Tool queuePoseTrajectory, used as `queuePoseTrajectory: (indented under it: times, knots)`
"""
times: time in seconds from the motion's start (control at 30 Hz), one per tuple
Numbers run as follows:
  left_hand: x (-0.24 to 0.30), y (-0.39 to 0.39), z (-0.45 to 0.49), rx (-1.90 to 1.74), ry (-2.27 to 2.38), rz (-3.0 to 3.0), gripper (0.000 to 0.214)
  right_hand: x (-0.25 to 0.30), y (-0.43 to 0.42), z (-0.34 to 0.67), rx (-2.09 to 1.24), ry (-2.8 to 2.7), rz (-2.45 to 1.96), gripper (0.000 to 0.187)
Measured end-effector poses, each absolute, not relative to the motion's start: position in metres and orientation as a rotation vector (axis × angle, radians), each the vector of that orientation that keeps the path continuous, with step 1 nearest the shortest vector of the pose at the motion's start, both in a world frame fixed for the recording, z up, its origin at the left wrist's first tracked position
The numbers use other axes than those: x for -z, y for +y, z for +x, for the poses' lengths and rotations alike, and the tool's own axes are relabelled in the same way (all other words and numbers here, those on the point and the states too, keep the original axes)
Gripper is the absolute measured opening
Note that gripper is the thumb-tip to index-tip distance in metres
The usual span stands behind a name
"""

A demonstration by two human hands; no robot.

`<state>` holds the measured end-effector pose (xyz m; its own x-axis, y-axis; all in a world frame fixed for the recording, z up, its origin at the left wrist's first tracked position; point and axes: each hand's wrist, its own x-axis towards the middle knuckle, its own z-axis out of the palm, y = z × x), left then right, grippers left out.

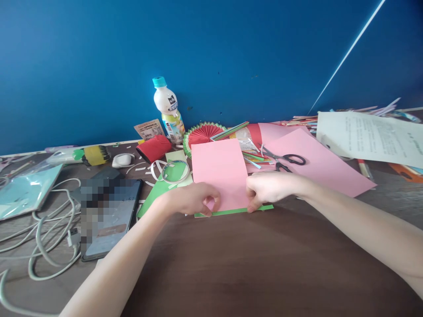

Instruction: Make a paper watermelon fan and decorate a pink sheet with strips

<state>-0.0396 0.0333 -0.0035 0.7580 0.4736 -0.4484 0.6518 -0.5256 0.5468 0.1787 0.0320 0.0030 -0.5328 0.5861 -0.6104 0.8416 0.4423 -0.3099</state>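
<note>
A pink paper sheet point(220, 169) lies on the table in front of me, with a green paper strip point(231, 211) along its near edge. My left hand point(197, 197) curls thumb and forefinger together at the strip's left part, where it meets the sheet. Near the sheet's right corner, my right hand point(269, 189) pinches the same strip, whose free end sticks out further right. Black scissors point(286, 159) rest on a larger pink sheet point(330, 169) just beyond my right hand. Left of the small sheet, a roll of tape point(175, 171) sits on green paper point(158, 193).
At the back stand a drink bottle point(170, 110) and a red-and-green pleated paper fan point(203, 134), near a red paper roll point(154, 149). A phone point(115, 220) and white cables point(39, 237) lie left. Printed paper point(370, 136) lies right, against the blue wall point(231, 57).
</note>
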Motion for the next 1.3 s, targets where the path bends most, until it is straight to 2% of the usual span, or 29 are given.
queuePoseTrajectory:
  times: [0.13, 0.47, 0.8, 1.3]
  knots:
    - [0.004, 0.034, -0.04, 0.313, 0.845, 2.22, 0.006, -0.003, 0.032, 0.181, 0.859, 2.278, 1.201, 0.036]
    - [0.004, 0.033, -0.04, 0.307, 0.839, 2.237, 0.005, -0.009, 0.034, 0.19, 0.93, 2.286, 1.093, 0.024]
    - [0.003, 0.033, -0.04, 0.315, 0.842, 2.231, 0.006, -0.004, 0.036, 0.19, 0.958, 2.261, 1.098, 0.028]
    - [0.002, 0.033, -0.039, 0.311, 0.845, 2.205, 0.006, -0.011, 0.031, 0.185, 0.88, 2.219, 1.196, 0.024]
